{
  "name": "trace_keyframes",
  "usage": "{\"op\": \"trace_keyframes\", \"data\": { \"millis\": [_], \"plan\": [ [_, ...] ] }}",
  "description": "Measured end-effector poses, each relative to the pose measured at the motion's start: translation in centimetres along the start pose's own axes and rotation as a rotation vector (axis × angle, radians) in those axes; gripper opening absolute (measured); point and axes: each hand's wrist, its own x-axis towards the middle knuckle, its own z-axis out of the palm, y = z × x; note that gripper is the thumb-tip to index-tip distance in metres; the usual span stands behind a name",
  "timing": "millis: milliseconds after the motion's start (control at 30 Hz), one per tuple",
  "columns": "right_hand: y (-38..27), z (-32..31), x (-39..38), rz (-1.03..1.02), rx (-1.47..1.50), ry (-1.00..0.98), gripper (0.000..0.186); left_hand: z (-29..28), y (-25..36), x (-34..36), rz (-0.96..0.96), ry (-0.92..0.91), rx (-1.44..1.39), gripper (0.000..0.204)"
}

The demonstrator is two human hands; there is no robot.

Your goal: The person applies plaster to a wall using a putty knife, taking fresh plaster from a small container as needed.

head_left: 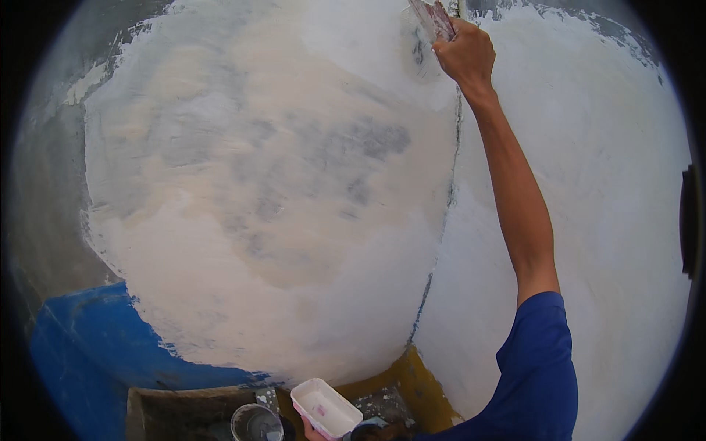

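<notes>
High on the wall (287, 169), coated in patchy white and cream over grey, my right hand (467, 59) is closed on a flat, putty-smeared spreader (431, 16), held against the surface just left of the vertical inside corner. My bare forearm and blue sleeve stretch up from the lower right. At the bottom centre, my left hand (312, 430) grips a white rectangular tray (334, 404) with pinkish smears inside; only a few fingers show along its left side.
A round container of grey liquid (263, 426) stands beside a worn concrete basin (158, 403) at the lower edge. Blue paint (81, 334) covers the lower left wall, dull yellow (415, 389) the lower corner, bare grey plaster (48, 191) the far left. A dark object (687, 220) sits at the right rim.
</notes>
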Motion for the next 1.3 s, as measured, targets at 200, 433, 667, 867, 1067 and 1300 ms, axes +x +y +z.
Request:
{"op": "trace_keyframes", "data": {
  "millis": [200,433,667,867,1067,1300],
  "plan": [
    [0.3,3.2,5.0,-0.144,-0.185,0.110,0.021,-0.2,0.3,-0.4,0.012,-0.008,-0.008,0.064],
    [0.1,-0.5,1.6,0.109,0.052,-0.103,0.038,-1.1,0.6,-0.2,0.000,-0.002,-0.027,0.066],
    [-1.9,5.1,-6.2,-0.302,-0.290,0.003,0.031,-1.5,1.4,0.6,-0.051,-0.063,-0.036,0.068],
    [1.4,-1.3,-0.8,-0.035,0.090,-0.070,0.032,-0.1,0.7,0.2,-0.020,-0.086,0.044,0.069],
    [2.4,1.1,1.0,-0.074,-0.187,-0.009,0.034,0.0,0.1,0.1,-0.026,-0.087,-0.003,0.067],
    [0.7,1.6,-10.9,-0.216,-0.029,0.068,0.030,-0.2,-0.2,-0.8,0.074,-0.014,0.119,0.069]
  ]
}}
